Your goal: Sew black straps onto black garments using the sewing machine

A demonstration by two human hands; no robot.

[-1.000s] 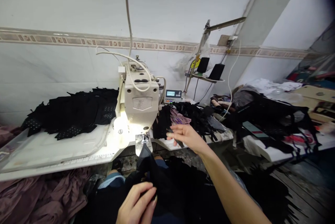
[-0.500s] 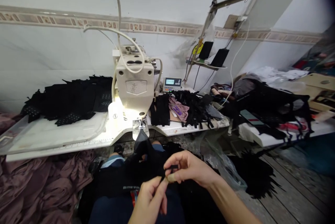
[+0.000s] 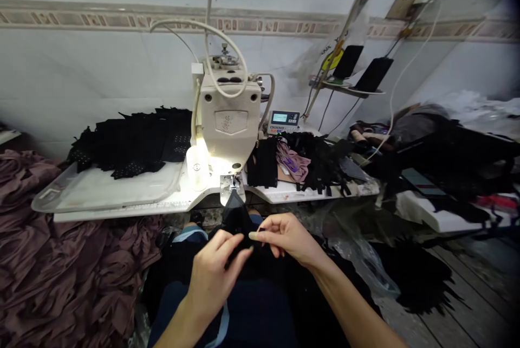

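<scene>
A black fabric piece hangs in a point from under the presser foot of the sewing machine, down over my lap. My left hand is at its lower part, thumb and forefinger closing on black fabric. Right beside it, my right hand pinches with thumb and forefinger, the tips almost meeting those of the left. A small dark bit shows between the right fingers; against the black cloth its outline is hard to make out. The machine's lamp lights the needle plate.
Black cut pieces lie stacked on the table's left. Black straps and a mauve cloth bundle lie right of the machine, near a control panel. Thread cones stand behind. Mauve fabric is heaped at left.
Both hands have moved up and forward, closer to the black fabric hanging from the machine. The left hand has turned, its back now showing. The view has shifted left.
</scene>
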